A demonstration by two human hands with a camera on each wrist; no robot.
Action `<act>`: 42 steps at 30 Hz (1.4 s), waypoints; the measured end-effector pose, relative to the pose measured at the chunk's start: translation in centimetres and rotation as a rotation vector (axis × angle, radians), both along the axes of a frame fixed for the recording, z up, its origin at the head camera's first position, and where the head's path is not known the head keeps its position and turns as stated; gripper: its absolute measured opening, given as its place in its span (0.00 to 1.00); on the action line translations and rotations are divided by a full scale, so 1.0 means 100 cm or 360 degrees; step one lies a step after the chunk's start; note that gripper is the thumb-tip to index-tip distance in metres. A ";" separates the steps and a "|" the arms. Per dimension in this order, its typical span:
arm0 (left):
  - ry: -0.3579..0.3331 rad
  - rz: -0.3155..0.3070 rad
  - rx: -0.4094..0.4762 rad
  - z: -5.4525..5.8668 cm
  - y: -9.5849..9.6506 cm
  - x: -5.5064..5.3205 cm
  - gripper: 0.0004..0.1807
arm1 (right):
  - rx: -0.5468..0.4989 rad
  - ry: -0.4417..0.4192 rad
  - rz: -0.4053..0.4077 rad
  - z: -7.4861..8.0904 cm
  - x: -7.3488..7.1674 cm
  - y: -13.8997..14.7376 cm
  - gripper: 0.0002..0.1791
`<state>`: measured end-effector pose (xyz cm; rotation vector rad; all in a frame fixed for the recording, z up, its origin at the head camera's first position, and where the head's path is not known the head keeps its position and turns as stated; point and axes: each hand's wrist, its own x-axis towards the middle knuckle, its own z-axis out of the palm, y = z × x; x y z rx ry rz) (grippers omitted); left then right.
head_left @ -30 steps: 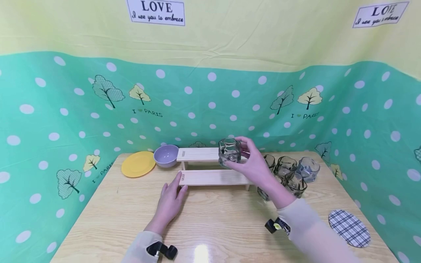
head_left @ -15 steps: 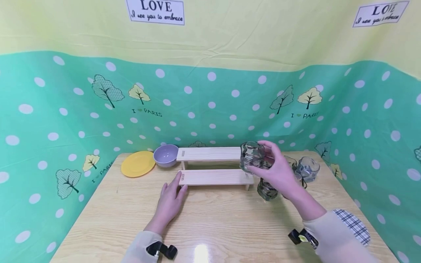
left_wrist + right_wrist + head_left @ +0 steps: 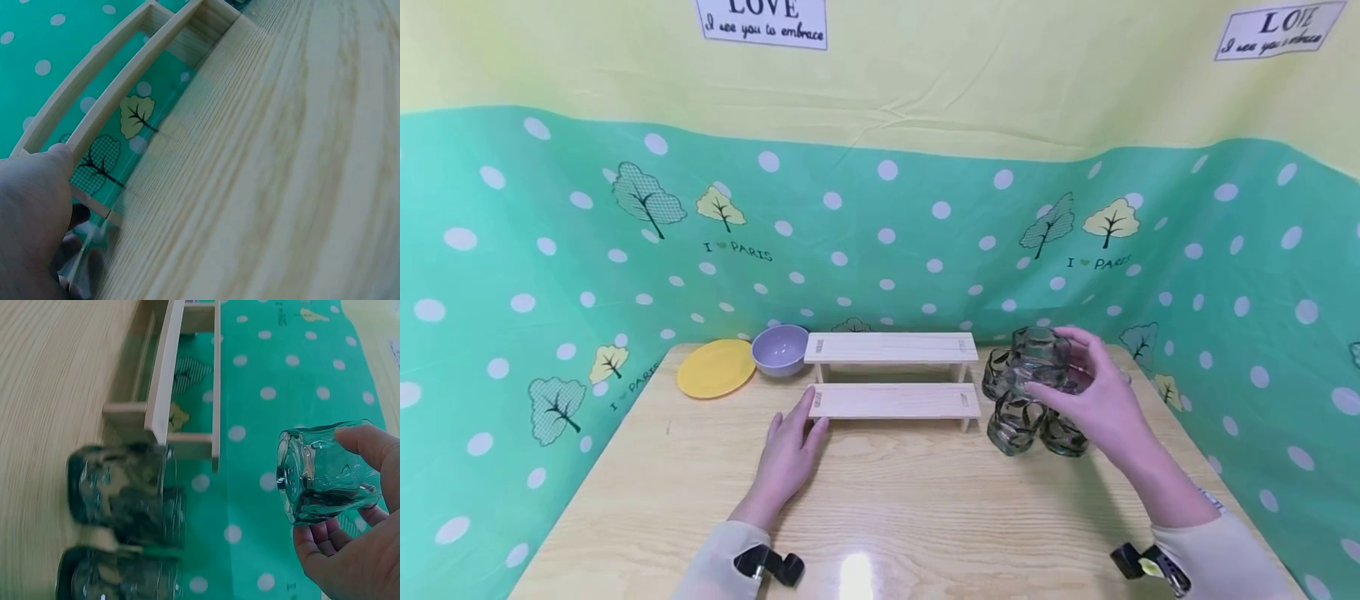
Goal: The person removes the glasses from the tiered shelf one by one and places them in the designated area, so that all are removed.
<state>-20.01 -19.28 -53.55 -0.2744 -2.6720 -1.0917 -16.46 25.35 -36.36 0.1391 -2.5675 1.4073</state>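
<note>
My right hand (image 3: 1093,396) holds a clear grey-green glass tumbler (image 3: 1040,354) above a cluster of similar glasses. In the right wrist view, thumb and fingers grip the sides of the held tumbler (image 3: 328,475). Below it stand other tumblers (image 3: 1013,427), partly hidden by the hand. To their left is a pale two-tier wooden rack (image 3: 895,402). My left hand (image 3: 786,458) rests at the rack's lower left corner, its fingers fairly straight and touching the board. The left wrist view shows this hand (image 3: 37,206) at the rack's end.
A yellow plate (image 3: 715,369) and a purple bowl (image 3: 780,351) stand at the back left. Green patterned cloth (image 3: 887,258) hangs behind the wooden table (image 3: 880,500). My right sleeve (image 3: 1217,558) covers most of a checked round mat.
My right hand has carried the tumbler rightward, from over the rack to over the other glasses. My left hand stays at the rack's corner. The head view has shifted slightly.
</note>
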 end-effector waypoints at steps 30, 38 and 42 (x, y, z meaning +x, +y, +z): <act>-0.0033 -0.0004 0.0001 0.002 0.000 -0.002 0.36 | 0.0023 -0.0282 -0.0391 -0.047 0.024 0.118 0.61; -0.0017 -0.0002 -0.0006 0.002 0.001 -0.001 0.36 | 0.0030 -0.0402 -0.0431 -0.065 0.026 0.133 0.66; -0.0003 -0.0008 -0.0001 0.001 0.001 -0.001 0.36 | -0.0008 -0.0425 -0.0448 -0.075 0.025 0.138 0.67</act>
